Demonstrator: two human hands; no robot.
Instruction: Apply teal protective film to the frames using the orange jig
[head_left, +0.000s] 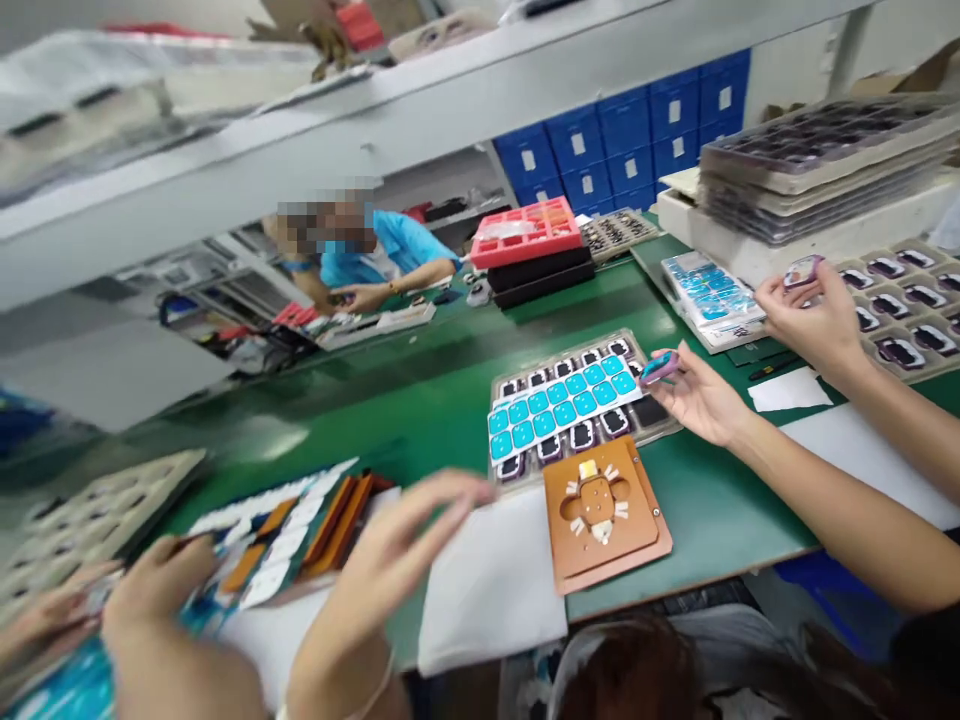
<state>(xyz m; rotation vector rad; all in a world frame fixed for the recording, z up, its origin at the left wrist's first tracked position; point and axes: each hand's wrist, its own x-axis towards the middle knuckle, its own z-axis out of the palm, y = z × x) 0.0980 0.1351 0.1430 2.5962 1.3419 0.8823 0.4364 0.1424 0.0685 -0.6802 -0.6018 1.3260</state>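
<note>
My left hand (pixel 161 590) is at the lower left, blurred, its fingers curled round something I cannot make out. My right hand (pixel 397 545) is raised over the near table edge, fingers stretched out and apart, nothing visible in it. Between and beyond my hands lie white cut-out sheets (pixel 289 540) and orange-brown blocks (pixel 341 520). To the right of my right hand are a white cloth (pixel 491 590) and an orange-brown fixture (pixel 637 500) with a patterned recess.
A person's hands (pixel 705 400) at the right hold small purple-framed pieces near a tray (pixel 499 480) bearing a blue sticker sheet (pixel 574 400). Another hand (pixel 41 625) is at far left. Across the green table (pixel 442 365) sits a person in blue (pixel 412 245). A shelf (pixel 360 130) crosses above.
</note>
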